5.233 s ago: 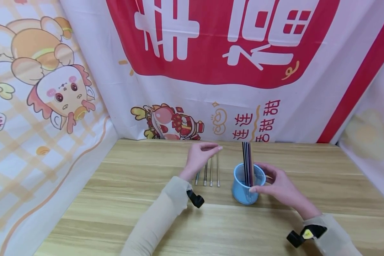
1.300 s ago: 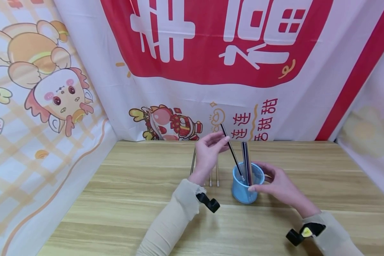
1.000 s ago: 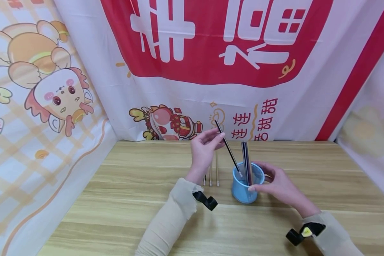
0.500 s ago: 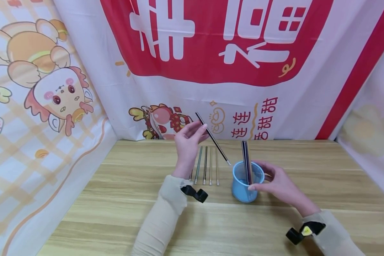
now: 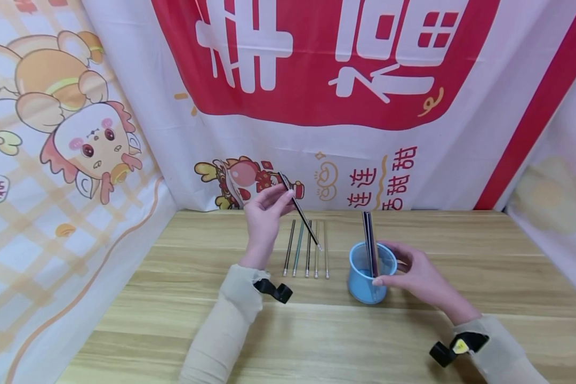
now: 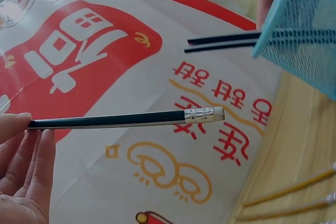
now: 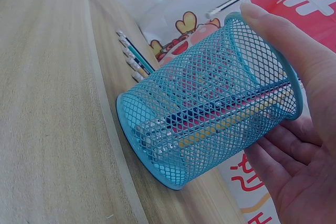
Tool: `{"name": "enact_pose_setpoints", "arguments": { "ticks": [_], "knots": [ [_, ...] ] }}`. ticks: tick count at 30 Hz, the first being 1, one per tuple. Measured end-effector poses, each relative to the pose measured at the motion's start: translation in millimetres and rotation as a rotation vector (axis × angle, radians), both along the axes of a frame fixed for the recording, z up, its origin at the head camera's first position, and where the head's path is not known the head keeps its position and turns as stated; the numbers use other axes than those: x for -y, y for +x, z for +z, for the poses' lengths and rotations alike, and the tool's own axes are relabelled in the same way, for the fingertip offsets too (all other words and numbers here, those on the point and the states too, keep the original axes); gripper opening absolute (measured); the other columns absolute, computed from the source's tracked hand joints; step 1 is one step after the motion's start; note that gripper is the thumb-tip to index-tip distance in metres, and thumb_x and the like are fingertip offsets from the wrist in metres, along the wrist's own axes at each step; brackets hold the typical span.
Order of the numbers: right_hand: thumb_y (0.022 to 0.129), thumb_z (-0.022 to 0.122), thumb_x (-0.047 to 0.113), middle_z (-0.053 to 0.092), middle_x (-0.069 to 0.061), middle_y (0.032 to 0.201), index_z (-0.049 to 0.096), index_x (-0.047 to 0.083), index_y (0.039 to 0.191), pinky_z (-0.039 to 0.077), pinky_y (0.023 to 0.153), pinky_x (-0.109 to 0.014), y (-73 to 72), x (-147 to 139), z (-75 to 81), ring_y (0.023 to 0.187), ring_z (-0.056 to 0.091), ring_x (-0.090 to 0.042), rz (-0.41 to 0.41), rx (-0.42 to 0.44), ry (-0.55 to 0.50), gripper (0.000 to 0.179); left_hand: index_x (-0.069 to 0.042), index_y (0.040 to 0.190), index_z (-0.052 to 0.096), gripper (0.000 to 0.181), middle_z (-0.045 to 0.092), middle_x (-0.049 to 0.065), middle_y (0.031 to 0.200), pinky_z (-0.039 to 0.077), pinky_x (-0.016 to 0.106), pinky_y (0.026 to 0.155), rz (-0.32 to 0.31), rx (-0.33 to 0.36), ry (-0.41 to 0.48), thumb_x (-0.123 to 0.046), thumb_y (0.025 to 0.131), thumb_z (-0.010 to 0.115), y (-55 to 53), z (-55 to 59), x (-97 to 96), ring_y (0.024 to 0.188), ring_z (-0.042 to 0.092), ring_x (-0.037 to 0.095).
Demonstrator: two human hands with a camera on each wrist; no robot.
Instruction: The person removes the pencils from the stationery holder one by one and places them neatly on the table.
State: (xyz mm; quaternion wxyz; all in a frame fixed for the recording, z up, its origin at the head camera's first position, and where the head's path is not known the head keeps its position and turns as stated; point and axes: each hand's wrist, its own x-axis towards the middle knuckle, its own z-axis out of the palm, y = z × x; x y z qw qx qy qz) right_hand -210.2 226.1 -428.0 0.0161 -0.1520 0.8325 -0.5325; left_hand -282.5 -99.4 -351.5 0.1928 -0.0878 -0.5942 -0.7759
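My left hand pinches a dark pencil near its upper end, above the table. The pencil slants down to the right, and its white eraser and silver ferrule point away from the hand. Below it, several pencils lie side by side in a row, eraser ends toward me: dark, teal and natural wood colours. My right hand grips a light blue mesh pencil cup around its right side, thumb at the rim. Inside the cup, several pencils lean together, eraser ends down, as the right wrist view shows.
A wood-grain table stretches under both hands. Behind it hangs a white and red printed cloth, with another patterned cloth along the left side. Small black cameras sit on both wrists.
The held pencil's eraser end was inside the cup; my left hand has lifted it out and moved left, over the row. My right hand and the cup have stayed in place.
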Motion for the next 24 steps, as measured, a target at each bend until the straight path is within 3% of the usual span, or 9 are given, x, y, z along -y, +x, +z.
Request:
{"name": "enact_pose_setpoints", "arguments": {
  "ticks": [13, 24],
  "knots": [
    [0.079, 0.091, 0.026, 0.053, -0.015, 0.146, 0.049, 0.007, 0.147, 0.044, 0.107, -0.043, -0.2, 0, 0.6, 0.131, 0.053, -0.034, 0.002, 0.000, -0.001, 0.082, -0.008, 0.115, 0.074, 0.030, 0.074, 0.008, 0.108, 0.061, 0.035, 0.081, 0.036, 0.033, -0.204, -0.021, 0.089, 0.082, 1.2, -16.2, 36.3, 0.093, 0.072, 0.026],
    [0.079, 0.091, 0.025, 0.053, -0.015, 0.146, 0.049, 0.006, 0.147, 0.044, 0.107, -0.042, 0.2, 0, 1.3, 0.131, 0.052, -0.034, 0.001, 0.005, -0.001, 0.082, -0.010, 0.114, 0.076, 0.028, 0.074, 0.005, 0.104, 0.062, 0.031, 0.078, 0.028, 0.076, -0.402, -0.021, 0.089, 0.082, -12.8, -26.3, 52.0, 0.091, 0.071, 0.023]
  ]
}}
